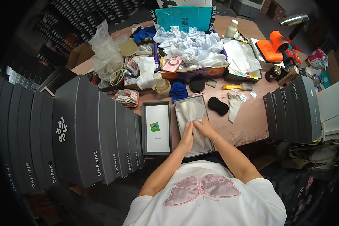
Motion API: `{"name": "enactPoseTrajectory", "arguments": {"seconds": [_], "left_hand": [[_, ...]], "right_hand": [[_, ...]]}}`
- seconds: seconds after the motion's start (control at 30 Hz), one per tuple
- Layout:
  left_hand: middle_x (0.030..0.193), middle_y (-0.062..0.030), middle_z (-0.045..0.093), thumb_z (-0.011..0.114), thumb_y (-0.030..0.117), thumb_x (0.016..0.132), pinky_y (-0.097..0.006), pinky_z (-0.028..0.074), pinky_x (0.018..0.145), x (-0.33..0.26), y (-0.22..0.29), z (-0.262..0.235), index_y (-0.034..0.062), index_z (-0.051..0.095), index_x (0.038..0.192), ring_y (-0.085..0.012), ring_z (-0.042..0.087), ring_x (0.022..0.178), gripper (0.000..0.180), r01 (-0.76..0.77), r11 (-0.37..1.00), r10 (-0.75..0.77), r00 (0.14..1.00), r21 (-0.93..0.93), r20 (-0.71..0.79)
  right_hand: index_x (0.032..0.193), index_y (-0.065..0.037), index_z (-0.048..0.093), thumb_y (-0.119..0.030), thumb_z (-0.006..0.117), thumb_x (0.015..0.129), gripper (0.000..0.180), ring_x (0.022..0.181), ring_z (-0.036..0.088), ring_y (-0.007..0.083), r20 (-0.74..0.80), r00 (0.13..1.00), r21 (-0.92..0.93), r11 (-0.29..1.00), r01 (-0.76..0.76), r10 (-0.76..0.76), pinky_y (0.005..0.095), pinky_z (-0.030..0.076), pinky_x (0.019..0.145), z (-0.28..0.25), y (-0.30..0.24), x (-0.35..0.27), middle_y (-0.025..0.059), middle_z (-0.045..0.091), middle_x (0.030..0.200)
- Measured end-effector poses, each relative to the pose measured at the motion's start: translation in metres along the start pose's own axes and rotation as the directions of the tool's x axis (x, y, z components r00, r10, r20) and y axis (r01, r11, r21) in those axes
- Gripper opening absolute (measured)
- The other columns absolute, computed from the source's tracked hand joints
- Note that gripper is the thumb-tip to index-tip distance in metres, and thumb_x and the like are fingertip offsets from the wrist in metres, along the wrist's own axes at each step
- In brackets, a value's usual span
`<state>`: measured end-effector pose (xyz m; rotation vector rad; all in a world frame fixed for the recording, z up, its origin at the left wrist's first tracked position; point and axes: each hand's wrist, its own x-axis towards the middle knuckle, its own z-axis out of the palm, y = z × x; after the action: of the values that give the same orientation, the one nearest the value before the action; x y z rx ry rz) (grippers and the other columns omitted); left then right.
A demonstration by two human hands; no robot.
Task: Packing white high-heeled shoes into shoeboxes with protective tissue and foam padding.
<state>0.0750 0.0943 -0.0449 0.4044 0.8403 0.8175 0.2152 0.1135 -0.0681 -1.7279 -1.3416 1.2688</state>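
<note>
Directly in front of me is an open grey shoe box (206, 105) with translucent white wrapping (192, 107) inside. My left hand (187, 138) lies along the wrapping's left side, its fingers together and closed on it. From the right, my right hand (204, 128) pinches the same wrapping, close to the left fingertips. Whatever lies under the wrapping is hidden. Left of the box, a grey box lid (157, 146) rests with its white inside up, bearing a green sticker (154, 127).
Tall stacks of grey shoe boxes (77, 132) flank me, with more boxes (294, 107) at right. Beyond the work stand a carton of crumpled white paper (194, 47), a pump bottle (161, 84), a black sponge (218, 106), a yellow brush (239, 86) and an orange device (269, 51).
</note>
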Motion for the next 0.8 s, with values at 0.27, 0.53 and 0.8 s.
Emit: {"name": "enactPoseTrajectory", "arguments": {"seconds": [0.27, 0.53, 0.8], "left_hand": [[0.144, -0.0121, 0.035, 0.043, 0.040, 0.099, -0.035, 0.024, 0.110, -0.008, 0.010, 0.013, 0.0072, 0.024, 0.146, -0.0219, 0.032, 0.135, 0.060, -0.040, 0.965, 0.027, 0.998, -0.259, -0.055], [0.124, -0.0204, 0.048, 0.068, 0.024, 0.084, -0.039, 0.041, 0.095, -0.046, 0.026, -0.084, -0.0027, 0.040, 0.131, -0.0313, 0.049, 0.113, 0.061, -0.018, 0.218, 0.727, 0.671, 0.976, -0.150], [0.061, -0.0053, 0.055, 0.064, 0.019, 0.087, -0.030, 0.038, 0.051, -0.129, 0.074, -0.061, -0.0011, 0.053, 0.076, -0.0115, 0.044, 0.053, 0.025, -0.131, 0.434, 0.367, 0.929, 0.891, -0.042]], "right_hand": [[0.138, 0.005, 0.031, -0.020, 0.062, 0.080, 0.070, 0.133, 0.028, 0.0462, 0.164, 0.940, -0.525, 0.780, 0.340, -0.299, 0.0460, 0.023, 0.111, -0.017, -0.073, -0.061, 0.0356, 0.027, 0.140], [0.136, -0.011, 0.043, -0.014, 0.048, 0.087, 0.049, 0.133, 0.032, 0.0371, 0.083, 0.884, -0.854, 0.424, 0.301, -0.460, 0.0629, 0.015, 0.107, -0.008, -0.030, -0.042, 0.0193, 0.040, 0.140], [0.141, -0.009, 0.034, -0.030, 0.061, 0.087, 0.064, 0.133, 0.034, 0.0350, 0.065, 0.942, -0.347, 0.877, 0.331, -0.330, 0.0465, 0.022, 0.111, -0.058, -0.057, -0.063, 0.0198, 0.038, 0.141]]}}
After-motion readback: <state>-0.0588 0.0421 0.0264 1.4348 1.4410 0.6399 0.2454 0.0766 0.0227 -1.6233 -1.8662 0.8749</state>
